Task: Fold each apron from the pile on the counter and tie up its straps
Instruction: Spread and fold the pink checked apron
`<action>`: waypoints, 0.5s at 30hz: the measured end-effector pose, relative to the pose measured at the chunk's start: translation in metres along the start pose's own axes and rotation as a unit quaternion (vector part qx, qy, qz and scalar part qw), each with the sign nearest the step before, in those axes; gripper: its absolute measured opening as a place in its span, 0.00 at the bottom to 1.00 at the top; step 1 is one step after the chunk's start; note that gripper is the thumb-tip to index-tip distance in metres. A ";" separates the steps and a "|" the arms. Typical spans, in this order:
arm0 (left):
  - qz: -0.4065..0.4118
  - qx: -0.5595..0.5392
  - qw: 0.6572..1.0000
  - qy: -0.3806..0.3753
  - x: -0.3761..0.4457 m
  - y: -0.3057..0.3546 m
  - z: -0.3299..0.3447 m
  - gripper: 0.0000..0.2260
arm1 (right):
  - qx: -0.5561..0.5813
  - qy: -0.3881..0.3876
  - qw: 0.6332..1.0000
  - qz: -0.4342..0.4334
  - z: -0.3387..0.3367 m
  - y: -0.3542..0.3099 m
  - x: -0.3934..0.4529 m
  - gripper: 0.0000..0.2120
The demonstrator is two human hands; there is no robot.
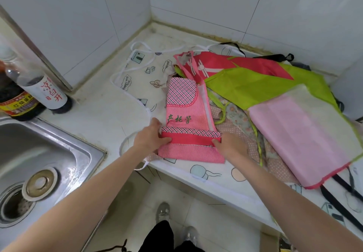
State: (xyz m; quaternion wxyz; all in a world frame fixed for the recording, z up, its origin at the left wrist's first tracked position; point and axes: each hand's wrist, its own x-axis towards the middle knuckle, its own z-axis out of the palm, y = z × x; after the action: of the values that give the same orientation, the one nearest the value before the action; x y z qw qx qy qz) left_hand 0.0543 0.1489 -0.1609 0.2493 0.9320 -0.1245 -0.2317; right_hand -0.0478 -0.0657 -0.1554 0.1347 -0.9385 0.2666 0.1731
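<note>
A small pink striped apron (186, 114) with a checked pocket and green lettering lies folded lengthwise near the counter's front edge. My left hand (150, 138) grips its left edge at the red band, thumb on top. My right hand (231, 143) holds the right edge at the same band. Its pink straps (188, 65) trail toward the back. Under it lies a white cartoon-print apron (145, 72) with white straps. To the right is a pile: a red and lime-green apron (255, 78), a pale pink one (298, 133) and a floral one (235, 114).
A steel sink (39, 153) with a drain plug sits at the left. Two dark bottles (29, 90) stand behind it by the tiled wall. Black straps (337, 198) hang over the counter edge at the right. The counter (102, 112) ends in a tiled corner at the back.
</note>
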 end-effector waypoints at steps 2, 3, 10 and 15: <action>-0.010 -0.078 0.997 0.007 0.011 0.006 -0.017 0.22 | -0.042 0.044 0.998 -0.018 -0.018 -0.002 0.003 0.19; -0.013 -0.108 0.994 0.014 0.018 0.008 -0.024 0.19 | -0.043 0.070 0.996 -0.027 -0.028 -0.004 0.005 0.20; -0.037 -0.242 0.969 -0.037 0.066 0.022 -0.043 0.12 | 0.139 0.079 0.984 -0.073 -0.061 -0.049 0.043 0.11; -0.022 -0.166 0.970 -0.178 0.087 0.026 -0.034 0.04 | 0.232 0.019 0.972 -0.009 -0.045 -0.059 0.068 0.11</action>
State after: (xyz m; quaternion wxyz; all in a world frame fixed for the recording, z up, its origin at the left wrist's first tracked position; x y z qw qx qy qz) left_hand 0.1428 0.1105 -0.1526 0.3689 0.8239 -0.1067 -0.4168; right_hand 0.0502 -0.0633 -0.1320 0.3452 -0.8872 0.2934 0.0873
